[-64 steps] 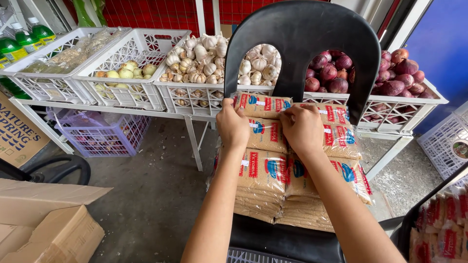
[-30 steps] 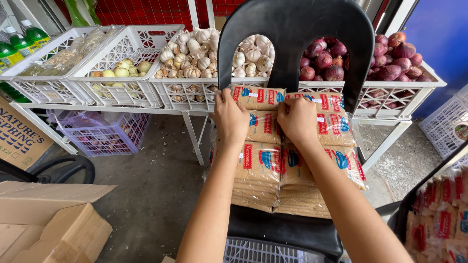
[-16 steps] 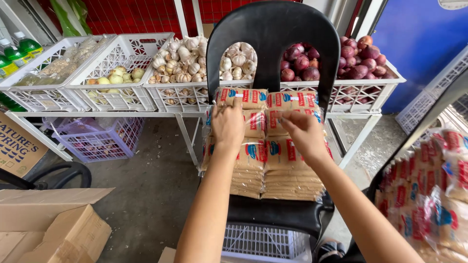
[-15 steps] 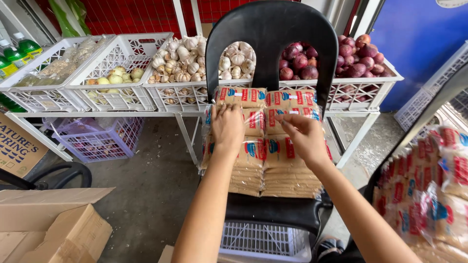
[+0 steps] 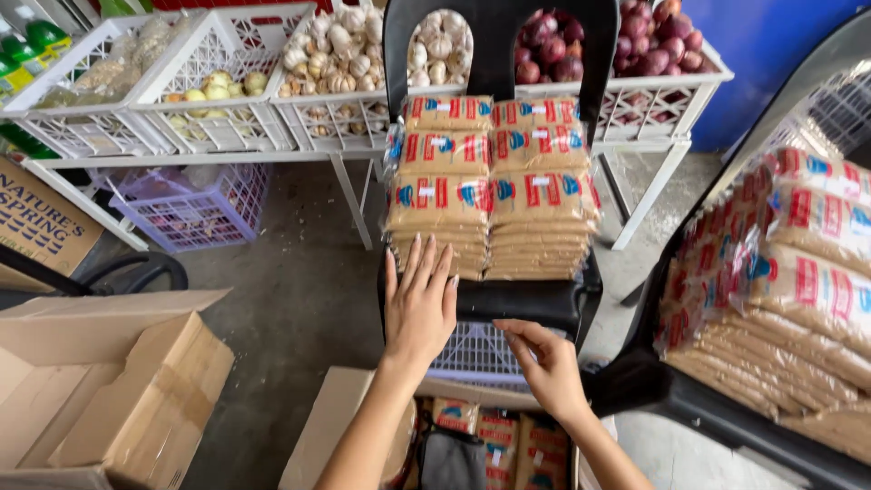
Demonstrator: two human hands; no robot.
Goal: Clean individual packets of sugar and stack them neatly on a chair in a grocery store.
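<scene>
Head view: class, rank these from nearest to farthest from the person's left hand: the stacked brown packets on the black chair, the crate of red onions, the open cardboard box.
From the left hand:
1. Stacked brown packets, just above its fingertips on the black chair.
2. Open cardboard box, off to the left on the floor.
3. Crate of red onions, at the upper right on the rack.

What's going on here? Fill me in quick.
A person is stacking clear packets of brown goods on the seat of a black plastic chair. Both hands are empty: the left hand lies flat against the front of the left stack, while the right hand hovers lower, by the seat edge. More packets fill another chair to the right, and white crates of garlic and red onions stand behind.
</scene>
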